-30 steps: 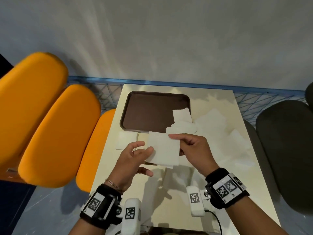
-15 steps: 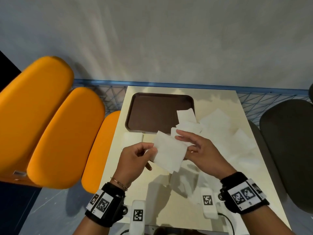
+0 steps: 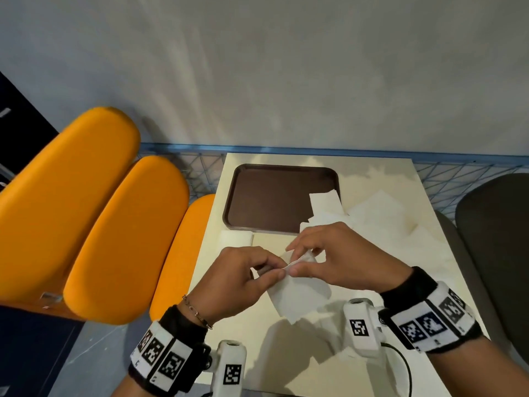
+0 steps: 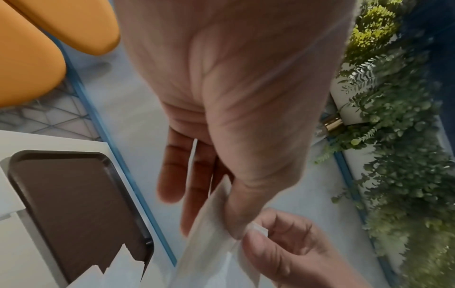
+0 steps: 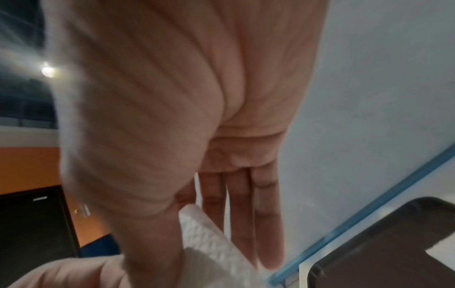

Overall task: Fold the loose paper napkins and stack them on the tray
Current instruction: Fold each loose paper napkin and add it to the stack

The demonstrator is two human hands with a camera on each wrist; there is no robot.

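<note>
Both hands meet above the table, and much of the held napkin hides behind their fingers; in both wrist views the palms fill the frame and blur. The left hand pinches the napkin's upper edge between thumb and curled fingers, and the right hand pinches the same edge just beside it. The thin, soft, embossed white sheet hangs limp below the fingers, clear of the table. A second ago it was held flat and square between the hands; now its top is gathered. The brown rectangular tray, smooth with rounded corners, lies beyond, one loose napkin overlapping its right rim. More crumpled napkins lie right of it, partly washed out against the pale table.
</note>
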